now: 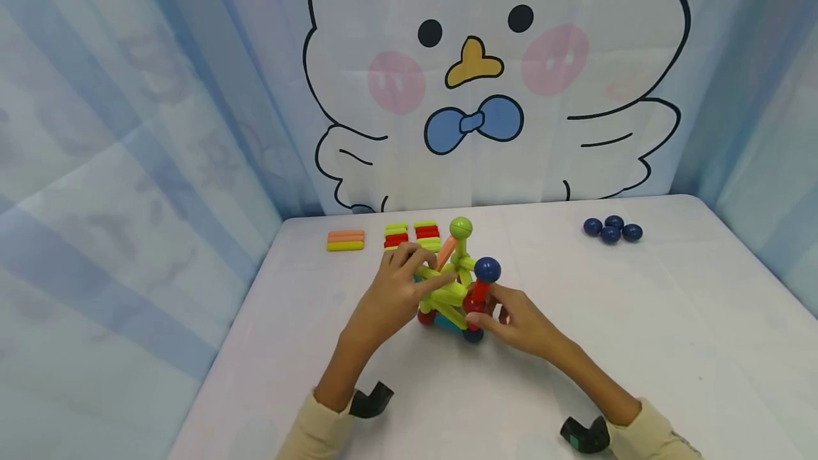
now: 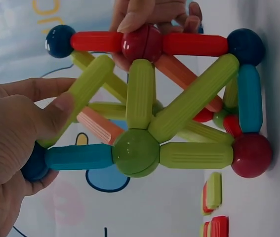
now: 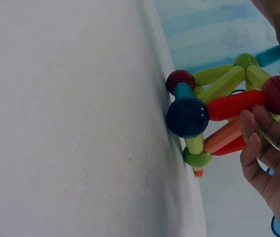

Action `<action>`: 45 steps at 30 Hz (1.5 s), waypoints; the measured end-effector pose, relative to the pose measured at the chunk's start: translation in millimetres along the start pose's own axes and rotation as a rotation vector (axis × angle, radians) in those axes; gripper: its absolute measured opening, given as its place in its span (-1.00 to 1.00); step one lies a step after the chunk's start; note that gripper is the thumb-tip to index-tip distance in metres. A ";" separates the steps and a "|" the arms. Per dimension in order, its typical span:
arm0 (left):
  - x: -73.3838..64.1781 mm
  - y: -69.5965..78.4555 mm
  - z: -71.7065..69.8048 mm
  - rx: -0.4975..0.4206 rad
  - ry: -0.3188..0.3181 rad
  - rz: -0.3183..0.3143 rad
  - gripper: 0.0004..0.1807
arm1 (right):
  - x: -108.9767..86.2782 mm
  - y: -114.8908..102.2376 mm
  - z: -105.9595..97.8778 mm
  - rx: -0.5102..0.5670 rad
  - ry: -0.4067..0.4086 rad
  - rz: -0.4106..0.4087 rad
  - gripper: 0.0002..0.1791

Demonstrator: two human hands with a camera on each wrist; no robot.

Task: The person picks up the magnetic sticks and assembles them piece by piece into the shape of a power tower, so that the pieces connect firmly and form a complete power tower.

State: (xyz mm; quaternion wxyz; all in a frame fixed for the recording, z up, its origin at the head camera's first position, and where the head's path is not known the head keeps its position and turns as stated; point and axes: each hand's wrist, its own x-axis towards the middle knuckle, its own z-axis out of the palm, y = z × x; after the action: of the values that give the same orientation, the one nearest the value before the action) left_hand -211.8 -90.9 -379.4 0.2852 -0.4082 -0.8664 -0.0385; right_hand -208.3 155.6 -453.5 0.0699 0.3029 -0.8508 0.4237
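A building frame of magnetic rods and balls stands on the table between both hands, with a green ball (image 1: 461,227) at its top and a dark blue ball (image 3: 187,117) at a lower corner. My left hand (image 1: 396,297) pinches a lime rod (image 2: 88,86) between thumb and fingers at an upper corner. One end of that rod is at a blue ball (image 2: 35,163), partly covered by the hand; its other end points toward a red ball (image 2: 142,43), with a gap between. My right hand (image 1: 524,321) grips this red ball, thumb on its near side, fingers behind.
Orange and yellow rods (image 1: 345,241) lie at the table's back left. Beside them are piles of red and lime rods (image 1: 427,231), partly behind the left hand. Several dark blue balls (image 1: 610,234) sit clustered at the back right. A cartoon-printed curtain (image 1: 473,176) hangs behind the table.
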 end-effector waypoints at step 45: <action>4.6 -5.3 29.3 -0.821 0.014 -0.650 -0.62 | 3.9 -15.2 -11.3 -0.376 0.124 0.018 -0.52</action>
State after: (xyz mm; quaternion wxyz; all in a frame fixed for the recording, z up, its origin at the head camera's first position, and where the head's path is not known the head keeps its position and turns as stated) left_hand -231.6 -82.5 -400.5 0.0809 -0.1963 -0.8599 -0.4643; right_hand -204.3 155.5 -434.5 0.1737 0.2500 -0.9117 0.2757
